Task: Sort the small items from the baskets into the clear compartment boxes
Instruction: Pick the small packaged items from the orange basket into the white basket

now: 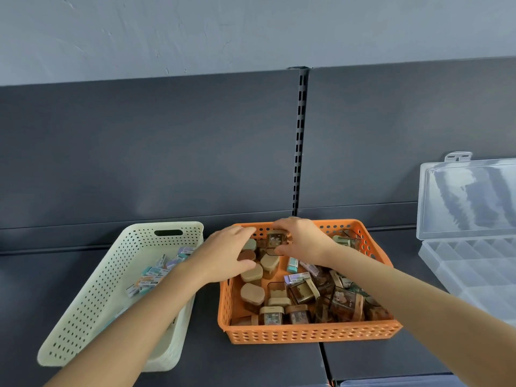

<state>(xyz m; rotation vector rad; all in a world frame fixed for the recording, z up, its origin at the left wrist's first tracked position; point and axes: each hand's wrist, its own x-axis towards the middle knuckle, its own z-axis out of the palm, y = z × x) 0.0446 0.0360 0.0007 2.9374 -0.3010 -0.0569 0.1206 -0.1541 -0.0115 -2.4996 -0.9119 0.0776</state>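
**Sorting in hand at the orange basket (312, 335)**

We find both hands at the far end of this basket. The right hand (303, 241) pinches a small brown-tinted case (275, 241) between thumb and fingers, which we judge to be a pick for transfer. The left hand (229, 254) lies open, fingers straight over the tan-lidded pots (252, 293) at the far left corner, apparently parting or steadying them. The clear compartment box (474, 263) sits well apart to the right, its lid (469, 196) standing open, so the cells are reachable. The cream basket (92, 303) on the left holds wrapped erasers (150, 277) and lies beneath the left forearm. Mixed items crowd the case, and neighbours may lift with it.
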